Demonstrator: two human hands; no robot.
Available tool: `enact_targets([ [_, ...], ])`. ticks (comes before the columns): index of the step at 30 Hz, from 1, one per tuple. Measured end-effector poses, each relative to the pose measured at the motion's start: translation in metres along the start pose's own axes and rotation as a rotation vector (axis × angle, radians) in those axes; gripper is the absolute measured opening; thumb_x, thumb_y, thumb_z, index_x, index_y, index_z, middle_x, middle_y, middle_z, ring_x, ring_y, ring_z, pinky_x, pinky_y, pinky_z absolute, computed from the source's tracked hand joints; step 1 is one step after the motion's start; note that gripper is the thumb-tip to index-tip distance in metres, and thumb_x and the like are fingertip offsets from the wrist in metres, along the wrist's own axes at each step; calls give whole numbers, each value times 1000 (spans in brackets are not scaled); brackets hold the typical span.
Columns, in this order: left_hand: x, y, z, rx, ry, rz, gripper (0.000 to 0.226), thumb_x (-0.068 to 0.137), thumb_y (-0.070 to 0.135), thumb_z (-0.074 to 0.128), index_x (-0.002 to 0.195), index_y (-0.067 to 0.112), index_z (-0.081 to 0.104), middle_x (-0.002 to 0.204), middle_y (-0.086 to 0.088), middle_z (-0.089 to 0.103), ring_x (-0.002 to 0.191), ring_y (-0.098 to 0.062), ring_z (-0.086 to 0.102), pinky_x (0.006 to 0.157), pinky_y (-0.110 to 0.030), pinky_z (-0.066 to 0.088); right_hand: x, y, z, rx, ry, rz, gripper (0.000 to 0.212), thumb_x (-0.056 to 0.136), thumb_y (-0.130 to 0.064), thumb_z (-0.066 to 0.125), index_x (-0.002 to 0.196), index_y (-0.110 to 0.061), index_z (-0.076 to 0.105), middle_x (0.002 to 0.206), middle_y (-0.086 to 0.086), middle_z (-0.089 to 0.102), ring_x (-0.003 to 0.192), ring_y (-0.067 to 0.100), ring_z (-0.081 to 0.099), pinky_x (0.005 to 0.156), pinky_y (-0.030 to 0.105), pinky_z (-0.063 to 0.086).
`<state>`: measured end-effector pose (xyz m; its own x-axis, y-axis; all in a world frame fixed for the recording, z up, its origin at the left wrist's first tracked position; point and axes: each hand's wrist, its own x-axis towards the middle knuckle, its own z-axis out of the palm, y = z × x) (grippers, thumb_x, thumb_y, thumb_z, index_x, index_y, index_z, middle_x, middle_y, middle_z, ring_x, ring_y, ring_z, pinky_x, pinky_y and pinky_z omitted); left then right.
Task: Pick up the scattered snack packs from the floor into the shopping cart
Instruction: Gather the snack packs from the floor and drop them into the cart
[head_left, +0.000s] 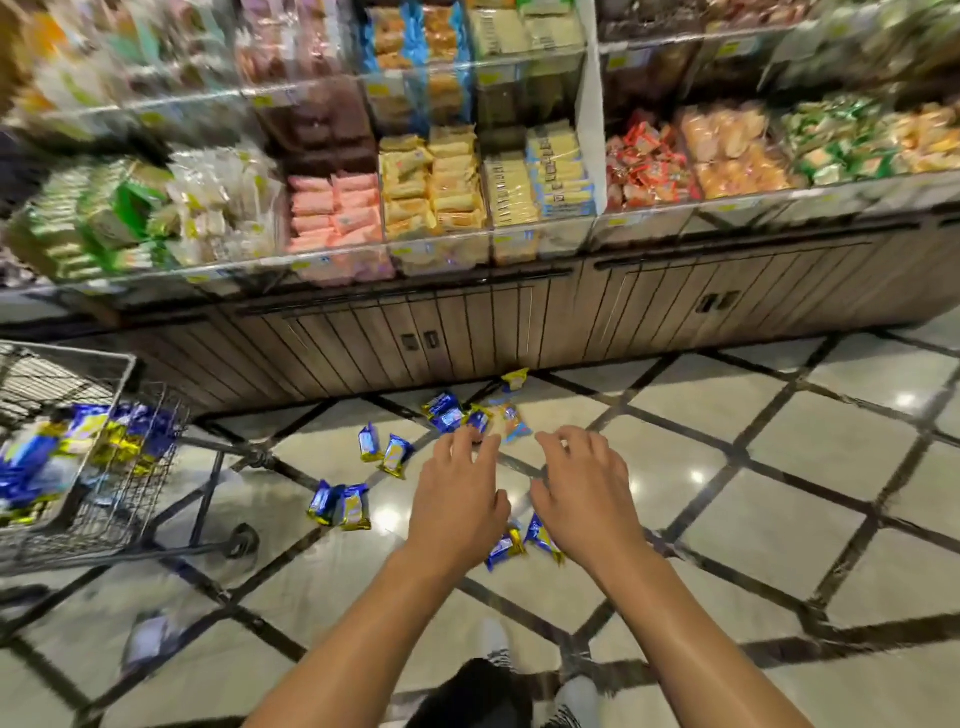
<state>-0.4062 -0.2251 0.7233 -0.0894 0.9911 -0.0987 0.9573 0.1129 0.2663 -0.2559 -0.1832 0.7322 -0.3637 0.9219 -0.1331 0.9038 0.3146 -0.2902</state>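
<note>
Several blue-and-gold snack packs lie scattered on the tiled floor: a cluster (445, 411) near the shelf base, a pair (385, 450) to its left, another pair (341, 505) closer in, and two (522, 543) partly under my wrists. A yellow pack (514, 379) lies against the cabinet. My left hand (457, 496) and my right hand (579, 493) hover side by side above the packs, palms down, fingers spread, holding nothing. The wire shopping cart (150, 467) stands at the left with several blue-and-gold packs (78, 441) inside.
A wooden cabinet (519, 322) runs across the view, topped by clear bins (436, 192) full of wrapped snacks. The floor (779, 519) is glossy beige tile with dark diagonal lines. My feet (519, 686) show at the bottom edge.
</note>
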Motion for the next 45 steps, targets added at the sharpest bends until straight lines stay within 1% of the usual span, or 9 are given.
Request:
enact_targets([
  [4, 32, -17, 27, 23, 30, -29, 57, 92, 36, 53, 144, 25, 34, 143, -1, 35, 132, -24, 32, 105, -35, 34, 28, 13, 28, 0, -20, 6, 52, 95, -37, 51, 145, -29, 37, 148, -4, 35, 138, 19, 29, 117, 43, 22],
  [8, 62, -30, 72, -55, 8, -95, 57, 86, 32, 53, 140, 23, 40, 139, -1, 40, 128, -26, 35, 100, -37, 37, 52, 30, 74, 26, -18, 16, 51, 93, -34, 57, 141, -26, 44, 142, -1, 44, 131, 22, 37, 111, 41, 32],
  [11, 74, -35, 119, -116, -10, -161, 60, 82, 30, 57, 140, 20, 45, 137, -4, 44, 124, -29, 40, 97, -40, 40, 65, 38, 124, 49, -21, 28, 50, 83, -27, 69, 130, -21, 55, 131, 4, 53, 120, 28, 49, 98, 45, 43],
  [23, 140, -108, 415, -105, -164, -201, 60, 85, 23, 59, 141, 20, 39, 145, -7, 36, 131, -31, 30, 98, -42, 36, 156, 145, 409, 23, -95, 9, 56, 78, -26, 71, 131, -18, 54, 130, 8, 53, 120, 30, 47, 97, 44, 41],
  [30, 176, -160, 586, -11, -227, -53, 65, 86, 29, 61, 145, 18, 37, 146, -9, 37, 129, -31, 33, 99, -41, 37, 178, 223, 566, 70, -166, -65, 54, 81, -22, 65, 134, -21, 52, 133, 5, 47, 121, 27, 42, 97, 41, 40],
  [34, 192, -179, 667, 19, -303, 62, 64, 84, 24, 62, 144, 15, 41, 144, -11, 40, 128, -32, 36, 103, -43, 38, 202, 258, 635, 54, -290, -83, 59, 87, -30, 59, 143, -27, 40, 144, 0, 35, 131, 23, 30, 105, 36, 31],
  [39, 213, -194, 736, 76, -324, 234, 66, 86, 29, 55, 146, 20, 30, 146, -9, 34, 133, -31, 31, 104, -46, 40, 236, 287, 700, -91, -315, -240, 63, 90, -31, 55, 148, -26, 31, 151, 3, 28, 139, 27, 25, 112, 41, 26],
  [42, 219, -203, 760, 117, -280, 306, 63, 86, 31, 52, 144, 18, 31, 146, -11, 35, 132, -32, 33, 103, -46, 41, 242, 296, 731, -102, -278, -244, 62, 90, -31, 57, 147, -27, 33, 149, 3, 32, 138, 27, 28, 109, 41, 32],
  [45, 214, -204, 776, 118, -275, 282, 63, 87, 33, 53, 145, 18, 33, 146, -9, 35, 132, -31, 32, 103, -43, 38, 237, 300, 750, -50, -243, -179, 59, 92, -33, 55, 147, -26, 35, 148, 2, 33, 135, 25, 31, 107, 40, 36],
])
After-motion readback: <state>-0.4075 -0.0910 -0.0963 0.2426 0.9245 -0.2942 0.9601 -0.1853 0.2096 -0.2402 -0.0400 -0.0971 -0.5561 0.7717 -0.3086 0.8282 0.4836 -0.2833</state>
